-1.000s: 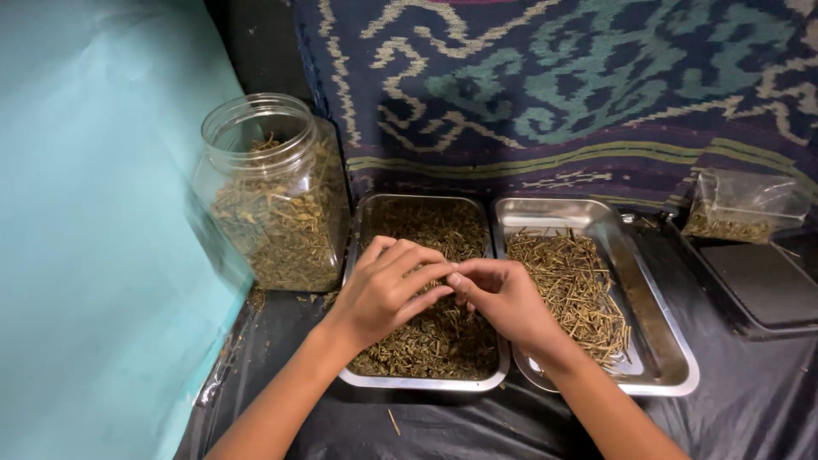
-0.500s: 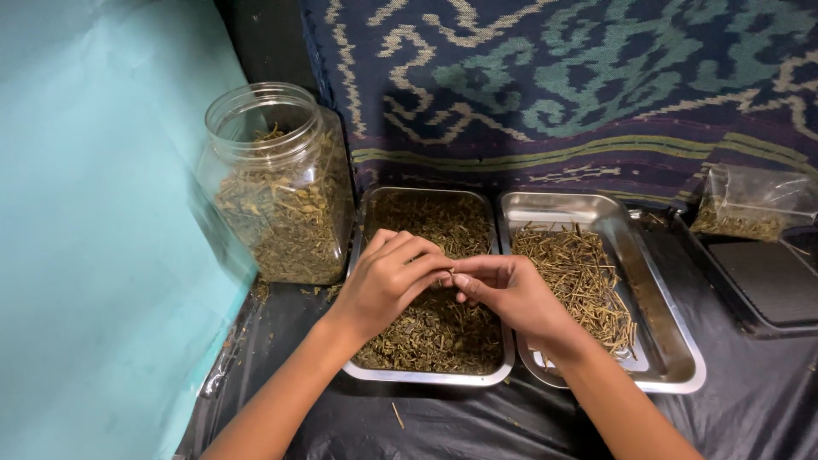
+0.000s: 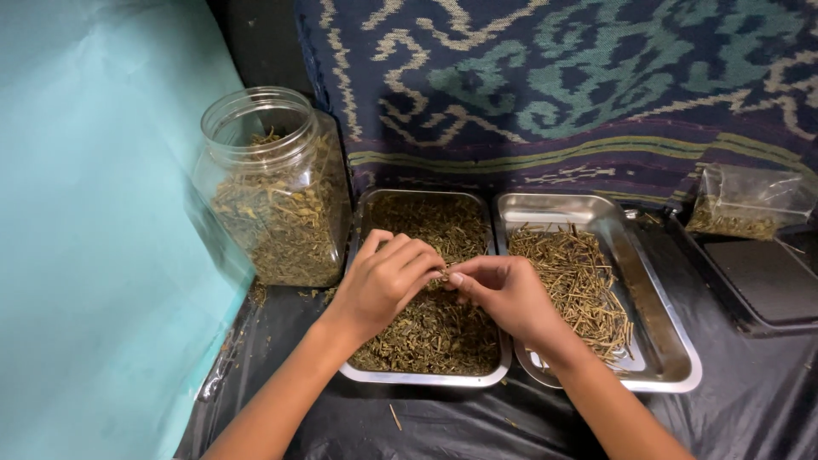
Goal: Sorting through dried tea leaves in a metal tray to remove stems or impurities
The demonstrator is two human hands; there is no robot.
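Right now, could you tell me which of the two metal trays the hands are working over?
The left tray, beside the jar: both hands meet above its dark green bits. The right tray holds paler straight sticks.

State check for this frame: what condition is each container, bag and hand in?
Jar: lid off, mostly full of dried stems.
Left tray: filled with dark plant bits.
Right tray: partly covered with pale straight stems.
Bag: holds some dried material.
Left hand: fingertips pinching a small piece.
Right hand: pinching the same piece.
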